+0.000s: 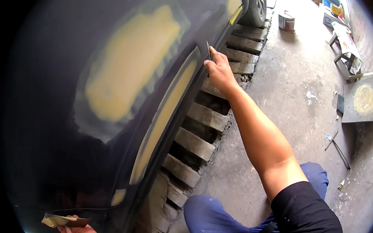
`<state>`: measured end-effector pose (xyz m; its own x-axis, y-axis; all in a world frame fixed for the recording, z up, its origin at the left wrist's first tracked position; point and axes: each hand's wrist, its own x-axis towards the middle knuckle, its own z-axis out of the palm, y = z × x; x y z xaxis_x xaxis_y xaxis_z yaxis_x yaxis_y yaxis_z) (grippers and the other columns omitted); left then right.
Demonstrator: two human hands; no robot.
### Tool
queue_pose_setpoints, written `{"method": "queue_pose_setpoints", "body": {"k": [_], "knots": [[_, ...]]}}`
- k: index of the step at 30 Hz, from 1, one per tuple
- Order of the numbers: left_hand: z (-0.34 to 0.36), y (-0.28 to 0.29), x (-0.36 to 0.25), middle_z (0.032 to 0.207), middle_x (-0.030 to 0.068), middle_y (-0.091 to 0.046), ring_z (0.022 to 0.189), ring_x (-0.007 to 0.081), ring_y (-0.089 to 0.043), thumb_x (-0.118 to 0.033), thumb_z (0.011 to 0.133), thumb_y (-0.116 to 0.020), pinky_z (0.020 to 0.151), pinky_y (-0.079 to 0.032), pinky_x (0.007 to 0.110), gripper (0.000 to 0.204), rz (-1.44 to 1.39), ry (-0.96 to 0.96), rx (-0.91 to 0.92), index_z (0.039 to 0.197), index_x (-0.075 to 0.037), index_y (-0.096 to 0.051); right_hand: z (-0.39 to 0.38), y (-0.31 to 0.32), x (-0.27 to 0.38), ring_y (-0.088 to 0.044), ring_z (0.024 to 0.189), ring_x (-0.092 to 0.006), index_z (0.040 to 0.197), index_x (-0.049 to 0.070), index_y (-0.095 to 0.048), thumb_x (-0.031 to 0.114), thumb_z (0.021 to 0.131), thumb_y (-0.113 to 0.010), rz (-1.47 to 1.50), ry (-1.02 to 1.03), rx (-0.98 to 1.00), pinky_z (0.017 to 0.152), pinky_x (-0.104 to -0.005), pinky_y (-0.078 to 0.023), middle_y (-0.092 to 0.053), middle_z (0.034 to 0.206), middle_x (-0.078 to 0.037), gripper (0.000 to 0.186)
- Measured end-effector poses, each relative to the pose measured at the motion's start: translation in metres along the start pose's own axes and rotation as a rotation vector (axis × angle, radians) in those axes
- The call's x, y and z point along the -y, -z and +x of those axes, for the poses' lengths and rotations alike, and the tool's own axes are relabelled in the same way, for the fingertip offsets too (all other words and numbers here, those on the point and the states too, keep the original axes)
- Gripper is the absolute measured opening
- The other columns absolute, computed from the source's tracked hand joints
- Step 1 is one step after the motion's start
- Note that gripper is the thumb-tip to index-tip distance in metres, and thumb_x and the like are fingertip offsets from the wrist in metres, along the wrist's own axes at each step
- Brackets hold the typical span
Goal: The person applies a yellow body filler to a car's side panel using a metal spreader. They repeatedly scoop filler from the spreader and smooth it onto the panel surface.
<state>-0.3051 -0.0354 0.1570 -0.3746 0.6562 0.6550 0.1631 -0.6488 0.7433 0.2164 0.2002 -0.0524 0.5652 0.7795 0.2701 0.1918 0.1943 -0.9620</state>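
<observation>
A dark car body panel (31,105) fills the left side, with a large yellowish patch of body filler (134,65) inside a sanded grey border. Below it, a narrow strip of filler (164,119) runs along the lower edge of the panel. My right hand (221,70) reaches out to the sill beyond the strip's far end, its fingers closed round a thin dark putty spreader (208,49) seen almost edge-on. At the bottom left, my left hand (82,232) grips a flat brown plate (77,222) carrying a lump of yellowish putty (53,220); the hand is partly cut off.
Concrete slats (193,143) with dark gaps run beside the car toward a wheel (255,8). A tin (286,21) stands on the concrete floor (283,93). Along the right wall are a small paper-covered stool (346,43) and a square board (366,99) with a pale round smear.
</observation>
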Motion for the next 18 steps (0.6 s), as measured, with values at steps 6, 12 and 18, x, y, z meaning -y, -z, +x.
{"method": "queue_pose_setpoints", "body": {"k": [6, 12, 18], "knots": [[0.018, 0.043, 0.007, 0.117, 0.0168, -0.056, 0.101, 0.0232, -0.057, -0.018, 0.093, -0.041, 0.089, -0.047, 0.035, 0.044, -0.205, -0.042, 0.369, 0.134, -0.001, -0.043, -0.011, -0.011, 0.046, -0.037, 0.131, -0.0266, 0.139, 0.008, -0.043, 0.022, 0.088, -0.054, 0.186, -0.16, 0.113, 0.107, -0.0319, -0.031, -0.035, 0.141, -0.014, 0.055], [0.025, 0.034, 0.003, 0.11, 0.0174, -0.056, 0.098, 0.0231, -0.055, -0.018, 0.093, -0.043, 0.091, -0.042, 0.035, 0.042, -0.169, -0.081, 0.307, 0.131, 0.0, -0.045, -0.109, -0.048, 0.073, -0.04, 0.124, -0.0365, 0.14, 0.007, -0.042, 0.024, 0.086, -0.053, 0.122, -0.039, 0.218, 0.107, -0.0401, -0.033, -0.039, 0.136, -0.02, 0.058], [0.021, 0.025, 0.008, 0.109, 0.017, -0.056, 0.098, 0.0229, -0.054, -0.019, 0.093, -0.044, 0.091, -0.041, 0.035, 0.043, -0.211, -0.052, 0.339, 0.13, 0.002, -0.045, -0.207, -0.08, 0.103, -0.041, 0.116, -0.0403, 0.137, 0.006, -0.044, 0.019, 0.084, -0.058, 0.094, 0.026, 0.297, 0.102, -0.0441, -0.036, -0.039, 0.132, -0.02, 0.056]]}}
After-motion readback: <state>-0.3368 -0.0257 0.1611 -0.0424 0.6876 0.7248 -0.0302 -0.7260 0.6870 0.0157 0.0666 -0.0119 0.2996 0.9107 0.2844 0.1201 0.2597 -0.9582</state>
